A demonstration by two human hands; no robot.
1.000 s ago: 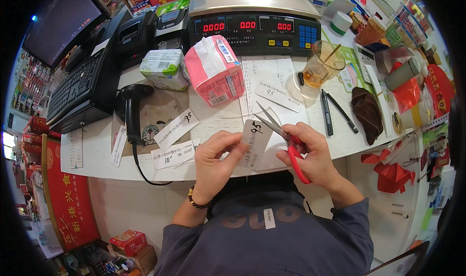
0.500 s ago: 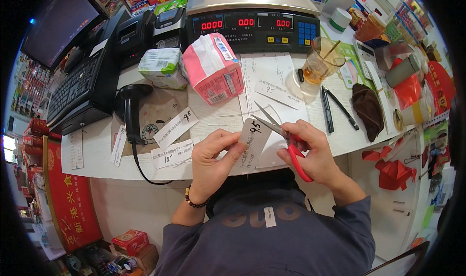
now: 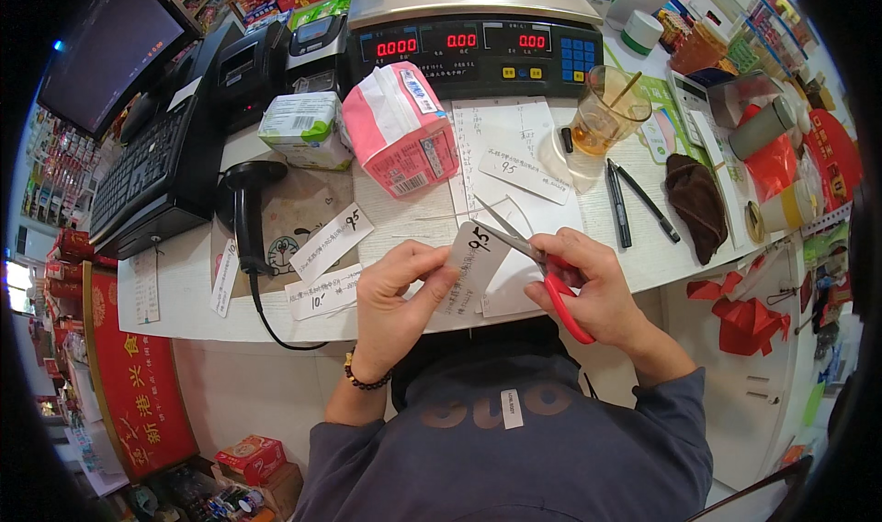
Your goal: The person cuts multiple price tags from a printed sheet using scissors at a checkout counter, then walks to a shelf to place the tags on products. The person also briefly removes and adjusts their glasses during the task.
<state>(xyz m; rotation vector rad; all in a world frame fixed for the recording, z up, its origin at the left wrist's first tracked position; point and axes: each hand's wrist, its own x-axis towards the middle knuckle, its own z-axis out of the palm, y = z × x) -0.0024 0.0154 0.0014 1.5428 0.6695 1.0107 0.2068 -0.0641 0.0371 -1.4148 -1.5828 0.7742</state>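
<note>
My left hand (image 3: 397, 303) pinches a white paper price label (image 3: 467, 281) between thumb and fingers, tilted above the counter's front edge. Handwriting covers the label. In my right hand (image 3: 595, 288) is a pair of red-handled scissors (image 3: 568, 312), fingers through the loops. The steel blades are slightly apart and reach left across the label's top end; whether they touch the paper is hard to tell. Thin curved paper strips (image 3: 439, 215) lie just beyond. More cut labels rest to the left, one (image 3: 331, 240) overlapping another (image 3: 325, 292), and one (image 3: 524, 175) lies ahead on written sheets.
A black scale (image 3: 469, 55) spans the back of the counter. Left of centre stand a pink packet (image 3: 404, 131), a green-white packet (image 3: 305, 127) and a barcode scanner (image 3: 248, 205). To the right are a glass of amber liquid (image 3: 606, 113), two black pens (image 3: 618, 205) and a brown cloth (image 3: 695, 208).
My left hand and the label have shifted slightly left. The scissor blades look a little closer together at the label's top end. Both hands keep their holds.
</note>
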